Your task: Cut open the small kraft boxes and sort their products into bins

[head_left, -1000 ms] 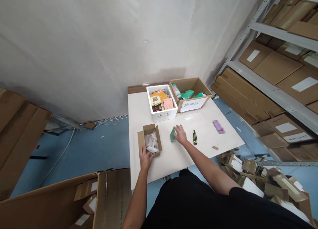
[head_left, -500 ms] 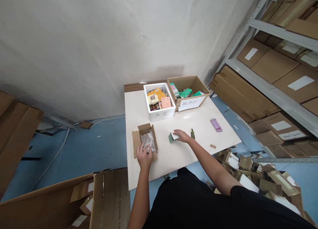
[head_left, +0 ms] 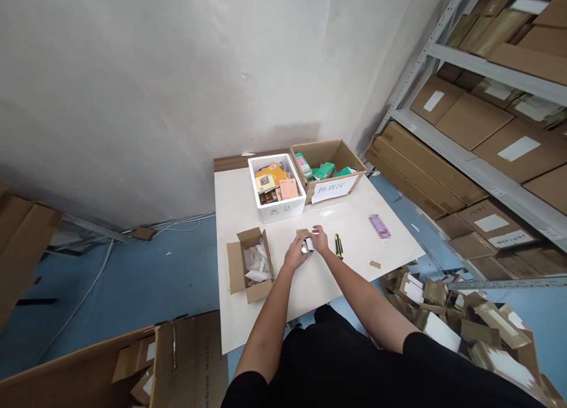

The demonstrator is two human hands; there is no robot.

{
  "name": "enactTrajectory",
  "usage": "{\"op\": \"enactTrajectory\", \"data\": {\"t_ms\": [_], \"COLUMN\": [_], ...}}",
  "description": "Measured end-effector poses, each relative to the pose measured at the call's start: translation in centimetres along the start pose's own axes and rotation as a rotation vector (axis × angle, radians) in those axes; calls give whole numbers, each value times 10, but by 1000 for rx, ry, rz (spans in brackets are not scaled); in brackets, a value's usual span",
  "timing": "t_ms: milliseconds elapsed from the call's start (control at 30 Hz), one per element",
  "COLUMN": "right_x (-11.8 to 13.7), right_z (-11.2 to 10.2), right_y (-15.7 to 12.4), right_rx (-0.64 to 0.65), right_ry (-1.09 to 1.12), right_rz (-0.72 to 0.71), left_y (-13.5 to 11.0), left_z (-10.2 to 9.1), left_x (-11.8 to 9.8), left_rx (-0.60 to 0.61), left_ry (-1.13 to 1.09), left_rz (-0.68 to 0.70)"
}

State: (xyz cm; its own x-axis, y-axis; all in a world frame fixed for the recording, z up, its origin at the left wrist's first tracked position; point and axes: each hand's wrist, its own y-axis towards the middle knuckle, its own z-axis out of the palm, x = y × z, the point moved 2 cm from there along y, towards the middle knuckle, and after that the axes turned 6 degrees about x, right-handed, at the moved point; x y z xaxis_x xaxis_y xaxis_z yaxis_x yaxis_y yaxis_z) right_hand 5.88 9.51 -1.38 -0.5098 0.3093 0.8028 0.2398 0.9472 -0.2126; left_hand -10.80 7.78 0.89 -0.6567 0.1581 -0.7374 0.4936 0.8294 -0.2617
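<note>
Above the middle of the table, a small box with a white flap and a dark green or grey side is between my hands. My left hand is wrapped round its left side. At its upper right edge, my right hand has curled fingers, with the fingertips partly hidden. A yellow-and-black utility knife lies just right of my right hand. To the left stands an open cardboard carton with crumpled white paper inside.
A white foam bin holds several small boxes; beside it, a labelled cardboard box holds green packets. A blurred purple item and a cardboard scrap lie on the right. Loaded shelving stands at right, with piled cartons below.
My left hand has left the open carton and moved right to the small box. The small box has been turned, with its flaps showing, and my right hand has shifted to its upper edge.
</note>
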Motion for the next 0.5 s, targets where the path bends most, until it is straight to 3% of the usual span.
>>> {"op": "enactTrajectory", "data": {"t_ms": [167, 333, 500], "right_x": [-3, -11, -6], "right_z": [6, -8, -20], "right_y": [-21, -31, -30], "right_rx": [116, 55, 112], "right_ry": [-82, -23, -155], "right_rz": [-205, -160, -127], "left_y": [8, 9, 7], "left_z": [-7, -7, -2], "left_x": [4, 7, 9], "left_rx": [-5, -1, -14], "left_ry": [0, -23, -30], "left_rz": [-82, -142, -102]}}
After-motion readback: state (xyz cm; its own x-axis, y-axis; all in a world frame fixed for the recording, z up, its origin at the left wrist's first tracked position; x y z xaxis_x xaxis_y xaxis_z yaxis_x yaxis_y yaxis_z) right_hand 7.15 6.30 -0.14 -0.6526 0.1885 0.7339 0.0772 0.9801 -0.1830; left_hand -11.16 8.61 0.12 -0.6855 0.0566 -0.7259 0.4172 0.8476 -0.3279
